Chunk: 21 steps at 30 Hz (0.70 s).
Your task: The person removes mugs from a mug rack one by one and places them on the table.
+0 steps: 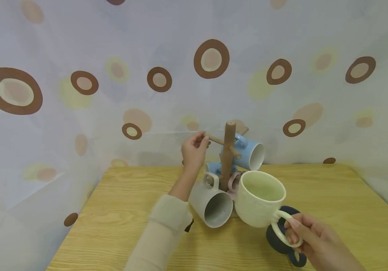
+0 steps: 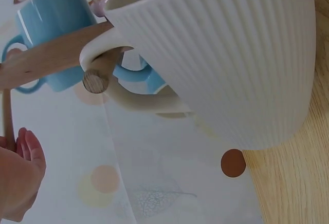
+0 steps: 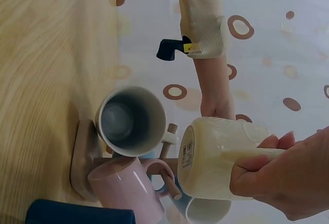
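My right hand (image 1: pixel 326 239) grips a pale yellow mug (image 1: pixel 258 207) by its handle, holding it up in front of the mug tree. At the wooden mug tree (image 1: pixel 227 162), my left hand (image 1: pixel 193 152) pinches the end of an upper-left peg (image 1: pixel 215 139). No mug hangs on that peg. A white ribbed mug (image 2: pixel 231 70) hangs by its handle from a lower peg, below my left hand. On the other side, a light blue mug (image 1: pixel 246 152) hangs from an upper peg. The right wrist view shows a pink mug (image 3: pixel 123 188) hanging low.
A dark blue mug (image 1: pixel 275 239) is on the wooden table (image 1: pixel 112 218), partly behind the yellow mug and right hand. Another blue mug (image 1: pixel 213 167) shows behind the tree's post. A patterned wall covering (image 1: pixel 180 105) stands behind the table.
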Each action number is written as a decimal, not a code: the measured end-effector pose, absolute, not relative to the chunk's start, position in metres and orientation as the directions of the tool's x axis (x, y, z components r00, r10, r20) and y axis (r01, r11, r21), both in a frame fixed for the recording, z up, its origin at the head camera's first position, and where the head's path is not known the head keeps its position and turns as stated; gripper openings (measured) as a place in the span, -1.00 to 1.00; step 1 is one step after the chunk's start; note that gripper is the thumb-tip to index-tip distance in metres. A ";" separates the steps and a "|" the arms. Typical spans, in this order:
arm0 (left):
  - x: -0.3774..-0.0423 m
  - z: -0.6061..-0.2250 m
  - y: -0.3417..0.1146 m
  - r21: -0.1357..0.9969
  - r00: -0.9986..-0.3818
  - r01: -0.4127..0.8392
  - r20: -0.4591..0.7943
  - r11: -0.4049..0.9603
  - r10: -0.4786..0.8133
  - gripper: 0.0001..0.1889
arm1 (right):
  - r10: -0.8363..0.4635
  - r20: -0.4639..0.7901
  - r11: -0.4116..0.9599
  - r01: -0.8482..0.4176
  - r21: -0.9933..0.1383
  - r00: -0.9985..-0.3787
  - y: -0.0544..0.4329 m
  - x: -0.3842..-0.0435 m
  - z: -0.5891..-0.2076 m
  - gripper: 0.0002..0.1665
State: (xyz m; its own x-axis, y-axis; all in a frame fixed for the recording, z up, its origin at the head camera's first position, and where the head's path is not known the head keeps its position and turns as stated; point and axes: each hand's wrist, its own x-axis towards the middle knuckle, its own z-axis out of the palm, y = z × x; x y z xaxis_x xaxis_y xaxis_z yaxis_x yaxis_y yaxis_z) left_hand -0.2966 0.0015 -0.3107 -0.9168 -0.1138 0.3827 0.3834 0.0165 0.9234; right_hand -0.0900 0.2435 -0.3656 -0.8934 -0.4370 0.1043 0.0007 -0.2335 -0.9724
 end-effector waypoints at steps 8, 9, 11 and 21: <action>-0.295 -0.307 0.009 0.941 -0.949 0.307 0.290 -0.144 -0.125 -0.75 | -0.427 0.194 -0.320 -0.053 -0.946 -0.883 0.281 -0.088 -0.368 -0.53; -0.294 -0.307 0.009 0.942 -0.952 0.298 0.281 -0.152 -0.121 -0.75 | -0.421 0.193 -0.319 -0.054 -0.946 -0.886 0.286 -0.088 -0.367 -0.53; -0.293 -0.306 0.008 0.946 -0.957 0.283 0.267 -0.159 -0.112 -0.74 | -0.399 0.208 -0.318 -0.078 -0.945 -0.893 0.294 -0.088 -0.367 -0.52; -0.293 -0.305 0.004 0.943 -0.977 0.213 0.203 -0.255 -0.064 -0.72 | -0.108 0.219 -0.192 -0.196 -0.962 -0.970 0.325 -0.089 -0.377 -0.55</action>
